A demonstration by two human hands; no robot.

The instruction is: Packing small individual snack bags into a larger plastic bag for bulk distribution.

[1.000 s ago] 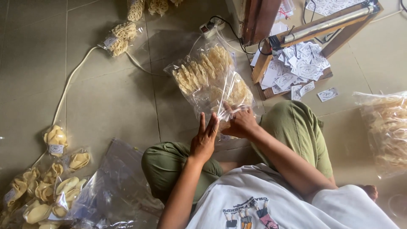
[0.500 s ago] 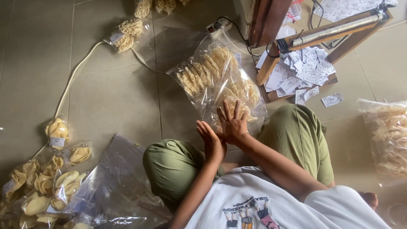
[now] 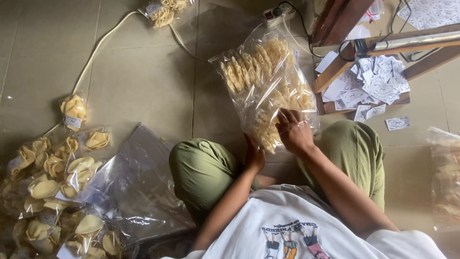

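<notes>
At the far left of the tiled floor lies a heap of small clear packets of yellow folded crackers, each with a little paper tag, and beside it a loose stack of empty plastic bags. A pale cord runs up the floor to another packet at the top edge.

In the middle, the person sits cross-legged in green trousers, with a large clear bag of ridged yellow crackers lying on the floor just in front of the knees, its near end reaching the hands. The left hand is curled under the bag's near lower edge, fingers closed on the plastic as far as can be seen. The right hand rests flat on top of the bag near its end, fingers spread and pressing down rather than gripping.

The step in hand looks like settling the crackers and gathering the bag's open end. Closing it would call for keeping the contents pressed back while the loose plastic is bunched, with care not to crush the brittle pieces.

To the right, a wooden frame holds a pile of small printed paper labels, and another filled bag lies at the right edge.
</notes>
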